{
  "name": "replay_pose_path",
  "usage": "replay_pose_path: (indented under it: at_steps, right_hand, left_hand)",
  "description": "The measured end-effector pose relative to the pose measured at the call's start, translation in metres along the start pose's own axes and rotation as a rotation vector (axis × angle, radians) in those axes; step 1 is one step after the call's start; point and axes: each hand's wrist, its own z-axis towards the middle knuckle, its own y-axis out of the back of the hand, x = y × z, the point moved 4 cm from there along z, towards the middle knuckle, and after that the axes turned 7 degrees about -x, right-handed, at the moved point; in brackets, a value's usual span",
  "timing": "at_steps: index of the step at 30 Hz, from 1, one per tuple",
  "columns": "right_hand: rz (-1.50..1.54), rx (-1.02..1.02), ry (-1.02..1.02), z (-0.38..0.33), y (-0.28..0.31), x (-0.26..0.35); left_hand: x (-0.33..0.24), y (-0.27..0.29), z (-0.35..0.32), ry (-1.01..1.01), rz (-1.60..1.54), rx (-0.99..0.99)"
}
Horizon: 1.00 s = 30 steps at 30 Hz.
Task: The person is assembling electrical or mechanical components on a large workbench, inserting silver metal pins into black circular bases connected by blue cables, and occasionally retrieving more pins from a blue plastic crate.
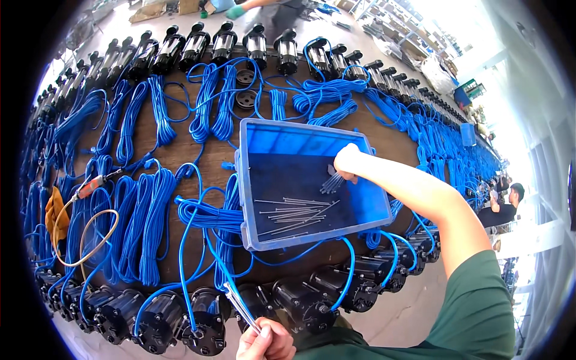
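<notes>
My left hand (266,341), at the lower edge, is closed round a small bunch of long thin metal bolts (241,307) that point up and to the left. A blue plastic bin (245,180) stands tilted a little on the table in front of me. My right hand (348,163) reaches into its far right part, fingers curled round the upper ends of a bundle of bolts (331,182). Its fingertips are partly hidden. More long bolts (294,213) lie loose on the bin's floor, nearer its left side.
Black cylinders with clear bodies (255,47) line the table's far edge, with more black cylinders (305,306) along the near edge. Coiled blue cables (144,228) cover much of the brown tabletop (180,96). An orange-grey power tool (91,187) lies at left. Other people (507,207) are beyond.
</notes>
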Motion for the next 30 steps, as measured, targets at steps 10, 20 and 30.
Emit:
replay_pose_path:
  at_steps: [10,20,30]
  right_hand:
    - [0.286,-0.326,-0.147,-0.009,-0.032,0.000]
    - [2.169,-0.316,0.273,-0.293,-0.130,0.047]
    - [1.360,-1.090,-0.753,-0.437,-0.338,0.244]
  left_hand:
    - [0.002,0.011,0.005,-0.093,0.465,0.116]
    - [0.086,-0.101,0.036,0.025,0.146,0.156]
    - [0.390,-0.127,0.053,0.179,0.630,0.361]
